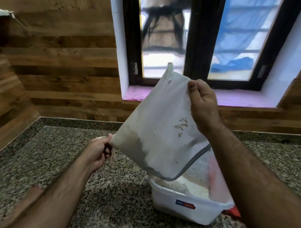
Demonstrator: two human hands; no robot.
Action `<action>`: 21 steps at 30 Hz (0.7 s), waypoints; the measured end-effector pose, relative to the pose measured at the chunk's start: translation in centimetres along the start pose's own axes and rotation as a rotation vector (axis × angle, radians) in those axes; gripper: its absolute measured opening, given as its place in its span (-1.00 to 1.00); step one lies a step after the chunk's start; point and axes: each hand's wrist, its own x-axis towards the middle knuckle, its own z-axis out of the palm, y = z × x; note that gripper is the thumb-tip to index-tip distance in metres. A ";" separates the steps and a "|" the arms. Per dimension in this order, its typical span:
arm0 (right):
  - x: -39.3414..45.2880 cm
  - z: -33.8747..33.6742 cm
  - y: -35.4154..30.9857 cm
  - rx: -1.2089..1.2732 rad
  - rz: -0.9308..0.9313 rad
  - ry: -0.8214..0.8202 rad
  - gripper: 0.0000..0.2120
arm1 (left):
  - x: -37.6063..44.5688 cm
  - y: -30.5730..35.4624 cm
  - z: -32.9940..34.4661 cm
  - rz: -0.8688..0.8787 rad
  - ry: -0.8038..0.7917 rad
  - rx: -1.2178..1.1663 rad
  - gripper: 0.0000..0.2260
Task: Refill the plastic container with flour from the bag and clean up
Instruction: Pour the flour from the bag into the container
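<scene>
A clear zip bag (160, 126), dusted white with flour, hangs tilted with its open zip edge pointing down into a white plastic container (183, 207). Flour has gathered along the bag's lower side and lies piled inside the container. My left hand (98, 151) pinches the bag's lower left corner. My right hand (203, 104) pinches its upper right corner, raised above the container. The container stands on the granite counter (68, 161) and bears a small blue and red label.
Something red (233, 212) peeks out behind the container's right side, partly hidden by my right arm. Wood-panelled walls close the counter on the left and back. A dark-framed window (198, 45) with a pink sill sits behind the bag.
</scene>
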 end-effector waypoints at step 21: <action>-10.7 -7.8 8.7 0.209 0.569 0.523 -0.27 | -2.6 7.0 8.4 0.376 0.024 0.397 -0.87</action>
